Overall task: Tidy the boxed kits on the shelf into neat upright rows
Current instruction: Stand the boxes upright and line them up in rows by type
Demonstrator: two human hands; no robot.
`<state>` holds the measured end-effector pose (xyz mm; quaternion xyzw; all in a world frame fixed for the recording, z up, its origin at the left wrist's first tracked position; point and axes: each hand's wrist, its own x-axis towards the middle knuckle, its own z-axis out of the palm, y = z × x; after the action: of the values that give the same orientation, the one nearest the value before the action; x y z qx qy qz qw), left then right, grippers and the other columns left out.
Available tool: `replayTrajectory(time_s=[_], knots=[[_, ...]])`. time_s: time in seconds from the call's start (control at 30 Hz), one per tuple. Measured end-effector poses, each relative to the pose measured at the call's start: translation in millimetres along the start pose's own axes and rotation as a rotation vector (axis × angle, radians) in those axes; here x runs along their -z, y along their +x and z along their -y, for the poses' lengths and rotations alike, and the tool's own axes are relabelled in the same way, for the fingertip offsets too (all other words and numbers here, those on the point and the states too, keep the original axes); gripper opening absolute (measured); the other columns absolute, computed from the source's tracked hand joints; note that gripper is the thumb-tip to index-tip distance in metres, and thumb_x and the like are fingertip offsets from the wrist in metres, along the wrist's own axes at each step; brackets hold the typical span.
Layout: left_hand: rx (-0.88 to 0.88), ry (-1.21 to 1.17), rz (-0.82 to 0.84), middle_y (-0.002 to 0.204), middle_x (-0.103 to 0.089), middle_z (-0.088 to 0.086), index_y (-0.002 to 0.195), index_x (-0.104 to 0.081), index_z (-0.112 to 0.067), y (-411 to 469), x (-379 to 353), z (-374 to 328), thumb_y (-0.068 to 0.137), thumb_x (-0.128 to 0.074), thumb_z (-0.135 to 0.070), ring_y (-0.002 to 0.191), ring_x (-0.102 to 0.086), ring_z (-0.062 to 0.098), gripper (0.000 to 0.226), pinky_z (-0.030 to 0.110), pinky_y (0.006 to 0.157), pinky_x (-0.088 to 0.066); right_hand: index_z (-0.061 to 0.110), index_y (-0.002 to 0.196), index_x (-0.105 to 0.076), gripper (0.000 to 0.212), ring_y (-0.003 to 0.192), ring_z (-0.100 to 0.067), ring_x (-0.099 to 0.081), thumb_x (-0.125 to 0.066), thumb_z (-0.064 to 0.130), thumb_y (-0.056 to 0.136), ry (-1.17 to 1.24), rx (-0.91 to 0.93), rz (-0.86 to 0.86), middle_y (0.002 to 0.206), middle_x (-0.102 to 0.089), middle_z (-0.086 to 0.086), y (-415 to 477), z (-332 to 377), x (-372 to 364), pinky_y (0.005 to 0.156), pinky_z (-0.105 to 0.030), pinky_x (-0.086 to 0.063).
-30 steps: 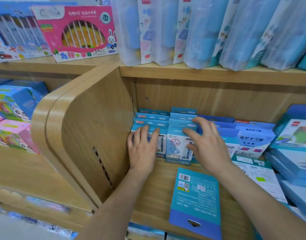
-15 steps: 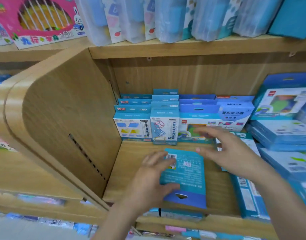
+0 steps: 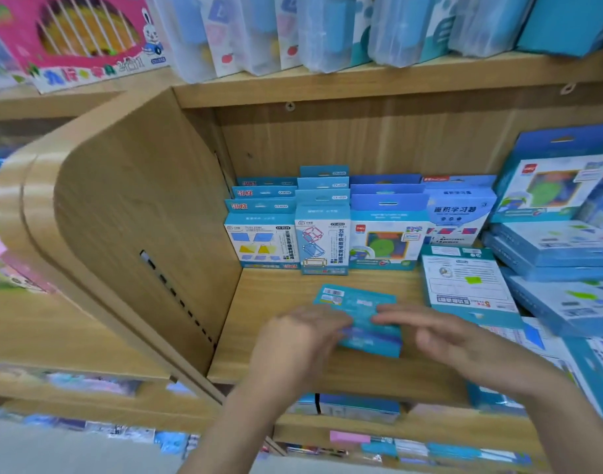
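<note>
We had a flat teal box lying barcode side up on the wooden shelf, in front of the upright rows and apart from them. Our left hand covered the box's near left corner. The hand was smeared by motion, so we could not tell whether its grip had closed round the edge or only rested there. Our right hand reached in from the right with its fingers straight and laid across the box's right part, its grip released.

At the back of the shelf four rows of blue kits stood upright, side by side and touching. The leftmost row stood against the curved side panel. Its front box showed trapezoids, the next a cube frame and the third a green circle. Just right of the teal box a white-backed box lay flat. Farther right, flat blue boxes were stacked. On the shelf above stood clear pouches, with a pink box to their left.
</note>
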<state>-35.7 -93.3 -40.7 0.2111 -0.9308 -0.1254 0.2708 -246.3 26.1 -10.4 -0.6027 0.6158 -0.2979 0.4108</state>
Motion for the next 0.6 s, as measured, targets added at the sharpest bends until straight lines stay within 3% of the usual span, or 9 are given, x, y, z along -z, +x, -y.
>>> replayTrajectory(time_s=[0.03, 0.1, 0.13, 0.2, 0.27, 0.37, 0.5, 0.6], knots=[[0.063, -0.017, -0.04, 0.09, -0.072, -0.011, 0.099, -0.062, -0.03, 9.8, 10.7, -3.4, 0.085, -0.05, -0.034, 0.083, -0.068, 0.012, 0.019, 0.028, 0.062, -0.055, 0.062, 0.121, -0.048, 0.064, 0.127, 0.023, -0.023, -0.06, 0.081, 0.061, -0.022, 0.007, 0.018, 0.136, -0.038, 0.037, -0.2, 3.2, 1.5, 0.097, 0.004, -0.019], [0.243, -0.118, -0.082, 0.083, -0.07, -0.012, 0.09, -0.071, -0.028, 29.2, 22.7, -7.2, 0.085, -0.062, -0.037, 0.077, -0.063, 0.005, 0.013, 0.027, 0.067, -0.051, 0.056, 0.118, -0.053, 0.057, 0.12, 0.022, -0.035, -0.077, 0.051, 0.066, -0.032, -0.004, -0.108, 0.127, -0.047, 0.035, 7.9, 1.9, -3.7, 0.097, 0.001, -0.026], [0.347, -0.215, -0.094, 0.083, -0.069, -0.013, 0.09, -0.072, -0.027, 37.3, 23.4, -6.5, 0.085, -0.067, -0.028, 0.078, -0.061, 0.003, 0.007, 0.025, 0.071, -0.051, 0.048, 0.114, -0.058, 0.049, 0.115, 0.017, -0.046, -0.079, 0.038, 0.071, 0.011, -0.005, -0.22, 0.119, -0.057, 0.031, 15.0, 0.3, -7.8, 0.097, -0.005, -0.033], [0.525, -0.464, -0.156, 0.094, -0.066, -0.012, 0.102, -0.067, -0.026, 50.3, 19.5, -4.0, 0.087, -0.064, -0.008, 0.084, -0.061, 0.002, 0.024, 0.023, 0.074, -0.055, 0.035, 0.111, -0.064, 0.035, 0.109, 0.006, -0.057, -0.074, 0.023, 0.08, 0.127, 0.003, -0.397, 0.11, -0.067, 0.023, 27.5, -2.7, -14.1, 0.099, -0.022, -0.043], [0.578, -0.676, -0.212, 0.102, -0.063, -0.011, 0.114, -0.056, -0.027, 53.5, 12.2, -1.9, 0.09, -0.059, -0.001, 0.092, -0.062, 0.003, 0.036, 0.025, 0.076, -0.056, 0.029, 0.113, -0.064, 0.031, 0.105, 0.004, -0.061, -0.069, 0.017, 0.085, 0.231, 0.01, -0.477, 0.108, -0.069, 0.016, 34.1, -5.0, -14.9, 0.096, -0.025, -0.047], [0.53, -0.853, -0.189, 0.113, -0.063, -0.005, 0.12, -0.043, -0.027, 46.3, 3.1, -3.1, 0.091, -0.057, -0.003, 0.104, -0.061, 0.003, 0.04, 0.023, 0.077, -0.056, 0.026, 0.115, -0.06, 0.031, 0.095, 0.01, -0.061, -0.064, 0.011, 0.088, 0.32, 0.013, -0.511, 0.108, -0.067, 0.016, 40.6, -4.6, -13.2, 0.082, -0.01, -0.049], [0.487, -0.747, -0.174, 0.116, -0.059, -0.012, 0.106, -0.04, -0.038, 36.6, -11.9, 3.6, 0.094, -0.051, 0.001, 0.108, -0.061, 0.007, 0.042, 0.027, 0.075, -0.057, 0.033, 0.111, -0.058, 0.031, 0.099, 0.008, -0.061, -0.063, 0.013, 0.089, 0.334, -0.004, -0.517, 0.107, -0.067, 0.018, 44.3, -8.9, -12.8, 0.084, -0.011, -0.05], [0.502, -0.678, -0.16, 0.108, -0.061, -0.023, 0.11, -0.048, -0.05, 33.3, -17.8, 9.3, 0.094, -0.052, -0.001, 0.104, -0.063, 0.007, 0.052, 0.035, 0.074, -0.058, 0.038, 0.109, -0.057, 0.033, 0.101, 0.008, -0.06, -0.063, 0.013, 0.089, 0.318, 0.012, -0.516, 0.107, -0.066, 0.022, 44.9, -9.8, -11.3, 0.084, -0.012, -0.049]])
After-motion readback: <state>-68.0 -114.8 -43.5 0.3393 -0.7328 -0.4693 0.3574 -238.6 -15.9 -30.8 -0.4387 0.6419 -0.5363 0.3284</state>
